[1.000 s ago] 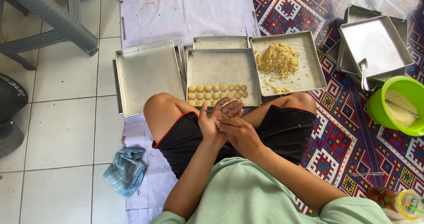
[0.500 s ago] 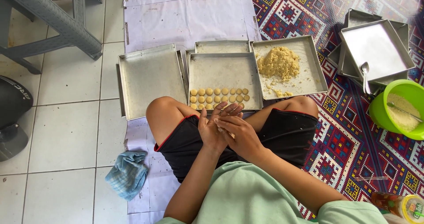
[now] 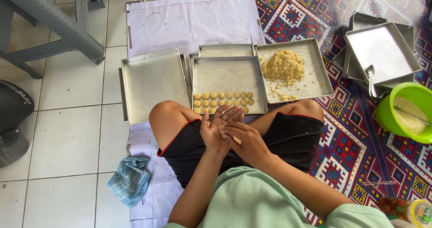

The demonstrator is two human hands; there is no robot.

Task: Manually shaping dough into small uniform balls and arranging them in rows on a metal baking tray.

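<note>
I sit cross-legged with my left hand [image 3: 215,128] and my right hand [image 3: 246,140] pressed together above my lap, palms closed around a small piece of dough that is almost hidden. Just beyond my fingers lies a metal tray [image 3: 227,75] holding rows of small round dough balls [image 3: 222,100] along its near edge. To its right, another tray [image 3: 315,75] carries a pile of crumbly yellow dough [image 3: 283,67]. An empty tray [image 3: 153,82] lies to the left.
Stacked empty trays [image 3: 382,52] with a spoon [image 3: 371,79] sit at the right on a patterned mat. A green bowl [image 3: 396,115] holds crumbs. A blue cloth [image 3: 130,179] lies by my left knee. Grey stool legs [image 3: 49,25] stand top left.
My hands stay together over my lap, shifting slightly against each other. The camera view has drifted a little; the trays have not moved.
</note>
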